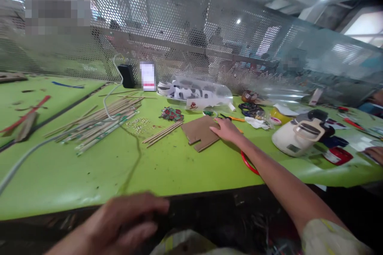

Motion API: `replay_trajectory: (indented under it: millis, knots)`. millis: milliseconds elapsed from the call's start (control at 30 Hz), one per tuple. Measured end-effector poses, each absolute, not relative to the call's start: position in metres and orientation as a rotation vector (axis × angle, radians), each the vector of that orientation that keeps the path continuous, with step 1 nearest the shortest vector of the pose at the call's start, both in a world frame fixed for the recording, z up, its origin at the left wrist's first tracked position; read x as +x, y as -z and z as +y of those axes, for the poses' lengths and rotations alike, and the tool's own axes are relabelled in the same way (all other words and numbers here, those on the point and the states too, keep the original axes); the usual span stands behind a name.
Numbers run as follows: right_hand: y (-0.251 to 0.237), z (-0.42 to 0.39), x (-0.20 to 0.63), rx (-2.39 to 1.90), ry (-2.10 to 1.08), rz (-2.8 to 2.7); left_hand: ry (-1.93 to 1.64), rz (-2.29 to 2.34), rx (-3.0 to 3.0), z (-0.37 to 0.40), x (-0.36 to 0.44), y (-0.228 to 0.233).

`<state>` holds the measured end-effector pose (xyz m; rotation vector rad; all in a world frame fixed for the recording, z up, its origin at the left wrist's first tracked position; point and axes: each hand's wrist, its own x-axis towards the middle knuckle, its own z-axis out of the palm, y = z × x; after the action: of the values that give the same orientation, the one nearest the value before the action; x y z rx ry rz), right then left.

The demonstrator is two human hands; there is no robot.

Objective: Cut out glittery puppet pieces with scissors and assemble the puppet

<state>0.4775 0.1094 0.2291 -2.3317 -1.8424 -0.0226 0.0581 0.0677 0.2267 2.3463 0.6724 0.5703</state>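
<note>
My right hand (226, 129) reaches over the table and rests on the right edge of a notched piece of brown cardboard (200, 130). Its thumb and fingers are apart on the cardboard, with no visible grip. Just beyond the fingertips lies a thin orange-and-black tool (237, 119), partly hidden by the hand. A red ring-shaped piece (249, 164) shows beside my right forearm. My left hand (128, 221), a little blurred, hangs before the table's front edge. Its fingers are loosely bent, the thumb apart from them, and nothing shows between them.
Thin wooden sticks (101, 121), small gold beads (138, 125) and red-green pieces (171, 114) lie leftward. A white cable (104, 105) crosses there. Behind stand a phone (148, 75) and clear plastic rolls (203, 91). Scissors (250, 109) and a beige jug (295, 133) are rightward.
</note>
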Motion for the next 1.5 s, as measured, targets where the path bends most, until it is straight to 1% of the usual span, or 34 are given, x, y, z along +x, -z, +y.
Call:
replay_trajectory:
  millis: [67, 133, 200, 300, 433, 667, 833, 1000, 1100, 1200, 1300, 1467, 1500]
  knots:
    - [-0.227, 0.112, 0.474, -2.332, 0.011, -1.849, -0.437, 0.622, 2.359, 0.106, 0.098, -0.254]
    - [-0.227, 0.103, 0.472, -2.315, -0.004, -1.871, -0.411, 0.648, 2.480, 0.144, 0.143, -0.272]
    - [-0.227, 0.089, 0.472, -2.290, -0.020, -1.897, -0.305, 0.700, 2.720, 0.170, 0.179, -0.274]
    - [-0.226, 0.065, 0.472, -2.266, -0.042, -1.915, -0.196, 0.602, 2.799, 0.179, 0.207, -0.256]
    - [-0.224, 0.042, 0.467, -2.241, -0.055, -1.905, -0.172, 0.574, 2.847, 0.171, 0.203, -0.235]
    - [-0.228, 0.038, 0.446, -2.211, 0.007, -1.902, -0.183, 0.567, 2.942, 0.178, 0.188, -0.237]
    - [-0.217, 0.043, 0.444, -2.148, 0.120, -1.959, -0.168, 0.559, 3.071, 0.170, 0.187, -0.231]
    - [-0.204, 0.047, 0.446, -2.073, 0.198, -1.958, -0.245, 0.600, 3.032, 0.165, 0.184, -0.225]
    - [-0.207, 0.047, 0.442, -2.025, 0.230, -1.900, -0.317, 0.592, 2.980, 0.165, 0.182, -0.223]
    - [-0.221, 0.032, 0.439, -1.958, 0.284, -1.799, -0.427, 0.593, 2.953, 0.166, 0.178, -0.217]
    - [-0.239, -0.007, 0.453, -1.903, 0.398, -1.578, -0.485, 0.572, 2.998, 0.170, 0.174, -0.207]
    - [-0.246, -0.080, 0.538, -1.656, 0.732, -0.603, -0.543, 0.584, 3.073, 0.177, 0.171, -0.193]
    - [-0.243, -0.087, 0.559, -1.652, 0.761, -0.520, -0.545, 0.585, 3.076, 0.179, 0.171, -0.192]
